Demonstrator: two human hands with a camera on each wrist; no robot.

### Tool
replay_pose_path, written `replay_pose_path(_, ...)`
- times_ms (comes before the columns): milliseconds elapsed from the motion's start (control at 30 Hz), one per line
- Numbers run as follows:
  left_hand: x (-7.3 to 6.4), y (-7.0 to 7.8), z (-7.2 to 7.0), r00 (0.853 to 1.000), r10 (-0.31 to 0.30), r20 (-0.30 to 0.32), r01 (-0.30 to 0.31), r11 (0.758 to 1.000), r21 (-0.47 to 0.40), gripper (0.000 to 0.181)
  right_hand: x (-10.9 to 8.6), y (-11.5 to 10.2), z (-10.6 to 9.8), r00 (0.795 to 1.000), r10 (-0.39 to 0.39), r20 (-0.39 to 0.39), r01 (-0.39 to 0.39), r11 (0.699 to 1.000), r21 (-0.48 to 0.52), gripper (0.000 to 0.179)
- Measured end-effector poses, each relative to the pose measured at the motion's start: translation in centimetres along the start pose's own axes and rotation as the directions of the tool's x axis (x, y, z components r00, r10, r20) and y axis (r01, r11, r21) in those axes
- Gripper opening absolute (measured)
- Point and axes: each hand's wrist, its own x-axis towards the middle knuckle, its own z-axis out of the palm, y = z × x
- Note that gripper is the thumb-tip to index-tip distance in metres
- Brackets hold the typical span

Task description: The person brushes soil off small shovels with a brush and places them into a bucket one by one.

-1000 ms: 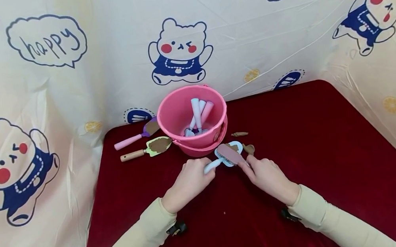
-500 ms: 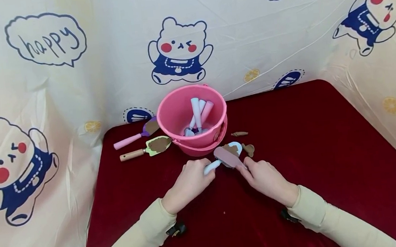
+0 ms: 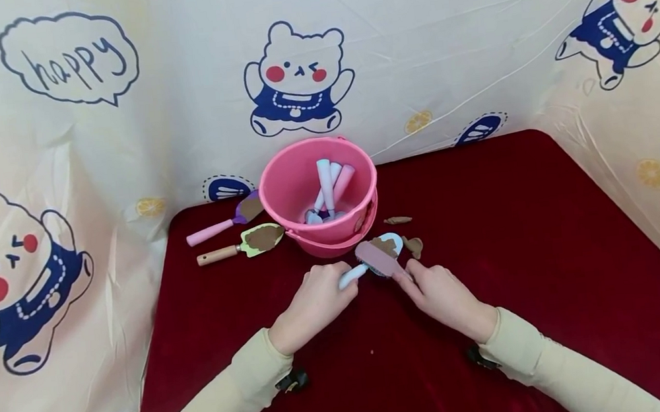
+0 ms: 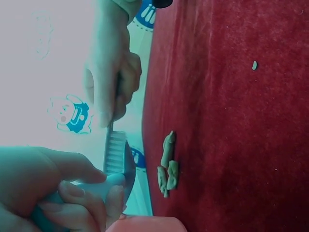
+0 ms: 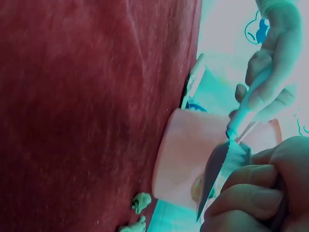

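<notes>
My left hand (image 3: 318, 303) grips the pale blue handle of a small toy shovel (image 3: 394, 242), whose blade carries brown clay-like stuff. The right hand (image 3: 447, 297) holds a mauve brush (image 3: 375, 258) by its handle. Its bristles (image 4: 116, 152) face down onto the shovel's blade near the handle end, and the brush back hides part of the blade. Both tools are held above the table in front of a pink bucket (image 3: 281, 191). In the left wrist view, several brown clay pieces (image 4: 167, 150) lie on the red cloth below the tools.
Several handled tools (image 3: 326, 186) stand inside the bucket. Left of it lie a purple shovel (image 3: 247, 209) with a pink handle and a light green shovel (image 3: 244, 244) with a wooden handle, both bearing brown stuff. A printed cloth (image 3: 410, 46) hangs behind the red-covered table (image 3: 550, 264).
The brush has slid along the shovel's blade toward its handle, baring more of the brown-covered tip. Both hands keep their hold. The head view has shifted slightly.
</notes>
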Motion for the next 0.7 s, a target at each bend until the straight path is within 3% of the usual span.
replay_pose_path(100,0.03,-0.04,-0.01,1.000,0.011,-0.001,-0.011,1.000,0.006,0.015,0.08,0.09,0.16,1.000,-0.013,-0.022,0.012,0.999,-0.045,0.032)
replay_pose_path(267,-0.08,-0.08,-0.05,1.000,0.006,-0.001,-0.006,1.000,0.002,0.014,0.50,0.55,0.19,0.996,0.045,-0.082,-0.053,0.994,-0.099,0.033)
replay_pose_path(367,-0.10,-0.10,-0.01,1.000,-0.014,0.008,0.014,1.000,-0.015,0.013,0.60,0.56,0.05,0.995,0.062,-0.073,-0.067,0.995,-0.074,0.033)
replay_pose_path(533,-0.04,-0.06,0.08,1.000,-0.024,0.014,0.025,0.999,-0.026,0.013,0.41,-0.04,-0.07,1.000,0.011,-0.003,-0.011,1.000,-0.016,0.030)
replay_pose_path(700,-0.06,-0.07,0.07,1.000,0.002,-0.011,-0.002,1.000,-0.020,0.014,0.39,0.26,0.16,1.000,-0.006,-0.029,0.004,0.997,-0.072,0.032)
